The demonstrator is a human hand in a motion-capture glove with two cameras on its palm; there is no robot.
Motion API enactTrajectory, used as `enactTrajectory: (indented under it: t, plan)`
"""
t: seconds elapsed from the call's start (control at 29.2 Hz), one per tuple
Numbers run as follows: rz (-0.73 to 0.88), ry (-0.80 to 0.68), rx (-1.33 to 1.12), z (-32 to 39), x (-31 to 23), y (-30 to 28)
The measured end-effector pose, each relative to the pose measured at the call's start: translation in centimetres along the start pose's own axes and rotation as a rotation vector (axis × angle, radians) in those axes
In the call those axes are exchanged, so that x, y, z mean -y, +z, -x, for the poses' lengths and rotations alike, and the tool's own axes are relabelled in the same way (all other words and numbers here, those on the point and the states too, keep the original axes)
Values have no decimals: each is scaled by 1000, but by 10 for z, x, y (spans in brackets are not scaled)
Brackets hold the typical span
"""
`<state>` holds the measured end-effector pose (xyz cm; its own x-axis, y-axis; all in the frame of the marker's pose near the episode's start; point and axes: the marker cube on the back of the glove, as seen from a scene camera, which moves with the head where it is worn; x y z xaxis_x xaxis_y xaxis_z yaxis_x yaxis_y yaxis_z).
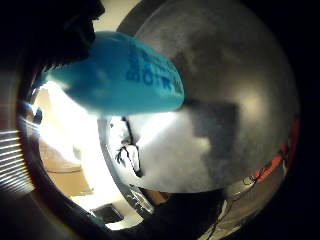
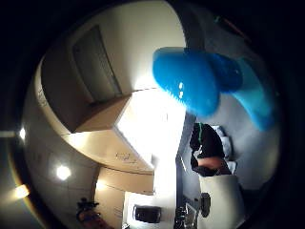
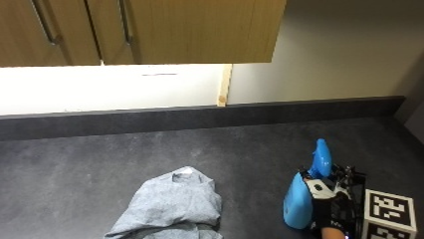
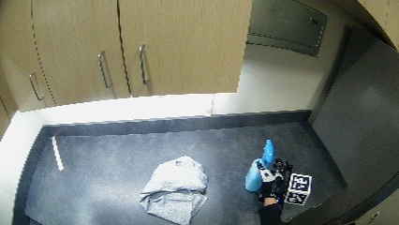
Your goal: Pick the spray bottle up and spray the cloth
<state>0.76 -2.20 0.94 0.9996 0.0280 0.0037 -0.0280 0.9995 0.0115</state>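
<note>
The cloth [image 3: 173, 205] lies on the bench [image 3: 99, 159], well apart from the bottle [image 3: 306, 193] to its right, where my grip [image 3: 329, 209] is (upright there, nozzle up). Cupboards [image 3: 139, 30] hang behind.

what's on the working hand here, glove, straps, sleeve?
The right hand wears a black glove with a white plastic piece on its back. In the wide outside view a dark sleeve shows at the forearm below it. Finer details of straps are too small to make out. The other hand is not in view.
</note>
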Motion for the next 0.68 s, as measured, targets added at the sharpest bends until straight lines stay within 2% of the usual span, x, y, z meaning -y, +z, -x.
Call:
enactTrajectory:
  t: [0.14, 0.68]
  plan:
    - [-5, -12, -62, -1, 14, -10]
    - [-45, -19, -7, 1, 33, -14]
